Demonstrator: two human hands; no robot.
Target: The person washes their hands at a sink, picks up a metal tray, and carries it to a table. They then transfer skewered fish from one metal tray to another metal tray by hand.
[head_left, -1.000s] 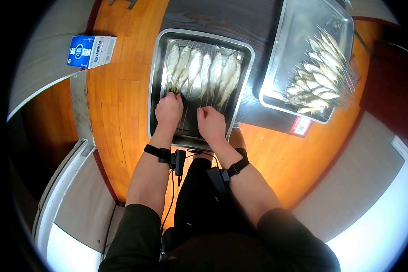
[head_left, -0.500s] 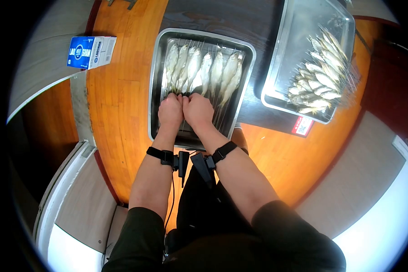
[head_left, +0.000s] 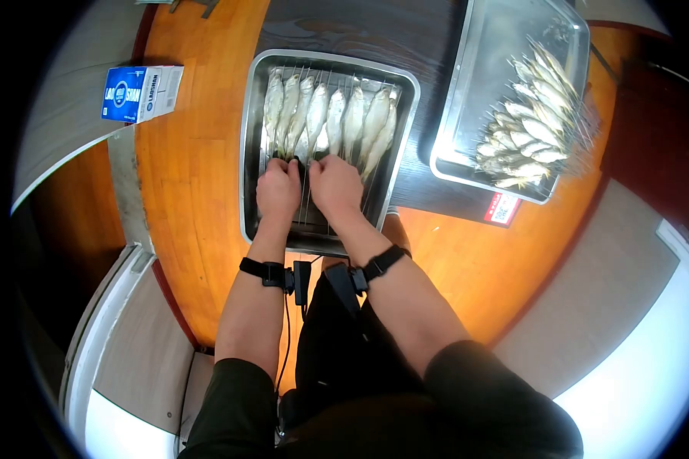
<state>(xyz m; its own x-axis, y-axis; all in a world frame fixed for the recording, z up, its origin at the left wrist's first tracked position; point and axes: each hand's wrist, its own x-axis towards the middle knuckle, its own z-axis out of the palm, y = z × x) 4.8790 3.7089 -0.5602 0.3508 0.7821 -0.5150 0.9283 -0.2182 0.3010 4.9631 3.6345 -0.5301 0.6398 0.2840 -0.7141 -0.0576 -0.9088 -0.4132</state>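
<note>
Several silvery fish point(head_left: 315, 111) on thin skewers lie side by side in a deep metal tray point(head_left: 246, 176), heads toward its far edge. At the tail ends of the left fish is my left hand point(head_left: 279, 188), its fingers closed; what they pinch is too small to make out. My right hand point(head_left: 335, 186), also closed, is a little to the right, at the tails of the middle fish, and its grip is hidden too. Thin skewers run down the tray between and beside both hands.
A second metal tray point(head_left: 445, 145) at the right holds a heap of skewered fish point(head_left: 532, 126). Both trays rest on a dark table point(head_left: 429, 99). A red and white card point(head_left: 503, 208) is at the table's near edge. A blue and white box point(head_left: 126, 94) stands at the left.
My hands have moved apart; they were touching before, and a gap now shows between them. The trays and box appear slightly further left in the view.
</note>
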